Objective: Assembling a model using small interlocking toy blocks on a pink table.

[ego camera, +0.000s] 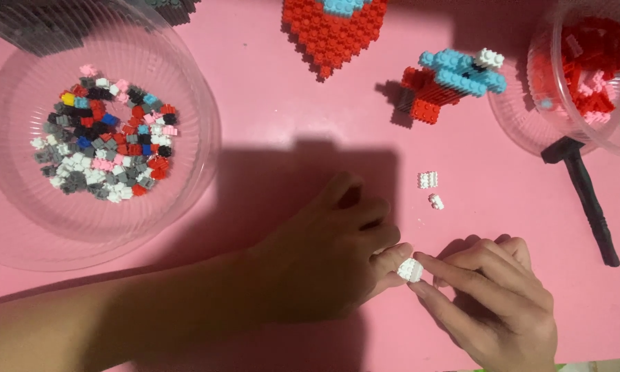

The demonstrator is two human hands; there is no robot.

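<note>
Leftmost, a clear bowl (186, 138) is holding mixed small bricks (107, 141) on the pink table (269, 124). Near the bottom centre, the left hand (324, 255) and right hand (492, 303) are meeting, fingertips of both pinching a small white brick piece (410, 270) between them. Just above are lying two loose white bricks (428, 180). Farther right, a red-and-blue brick figure (451, 83), a black tool (589, 203) and a second bowl (585, 76) are sitting.

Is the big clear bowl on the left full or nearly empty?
Nearly empty: the clear bowl holds only a thin layer of small bricks at its bottom.
</note>
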